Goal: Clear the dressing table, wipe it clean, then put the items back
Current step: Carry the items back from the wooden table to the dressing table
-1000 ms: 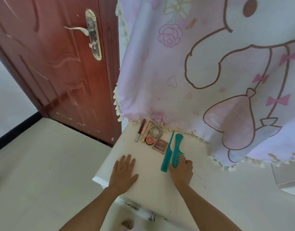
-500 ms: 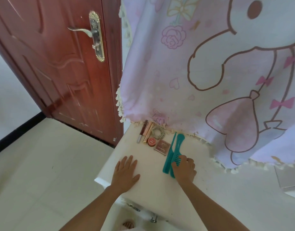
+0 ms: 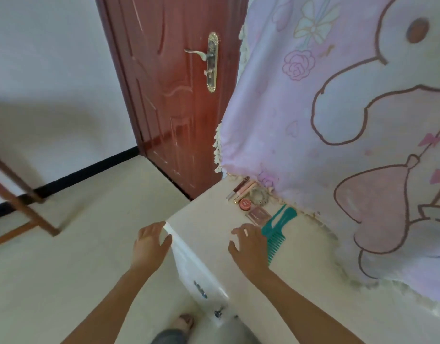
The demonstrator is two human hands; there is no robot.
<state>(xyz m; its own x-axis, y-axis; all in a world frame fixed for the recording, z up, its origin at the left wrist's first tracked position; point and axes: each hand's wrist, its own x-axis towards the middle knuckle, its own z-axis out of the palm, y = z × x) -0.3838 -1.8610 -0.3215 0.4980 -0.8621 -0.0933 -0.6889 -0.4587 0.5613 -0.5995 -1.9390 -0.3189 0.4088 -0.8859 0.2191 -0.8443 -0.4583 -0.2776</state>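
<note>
A: Got the left hand?

B: Found it at the near left corner of the cream-white flat-topped dressing table. Cupped round the corner itself, with fingers bent over the side and thumb against the front edge.

A: And the right hand?

B: Placed on the tabletop, well apart from the left. Spread wide with fingers bent, holding nothing. Lying just beside the teeth of a teal plastic wide-tooth comb; cannot tell about actual contact.

A: Logged the other table items?

B: Counted them along the back, by the cloth hem. Listing from the door side: two slim pinkish cosmetic tubes, a beige fabric scrunchie, a small round red-lidded jar, a square pink compact, then a thin teal tail comb touching the wide one. Saw all of them lying flat on the tabletop.

A: Surroundings?

B: Noted a pale pink fringed cloth printed with a cartoon rabbit, hanging over the back of the table. Marked a red-brown wooden door with a brass lever handle to the left. Spotted a brown wooden frame standing on the cream floor, far left. Also a metal drawer pull on the white front face, below the hands. Blurred throughout, so no finer detail.
</note>
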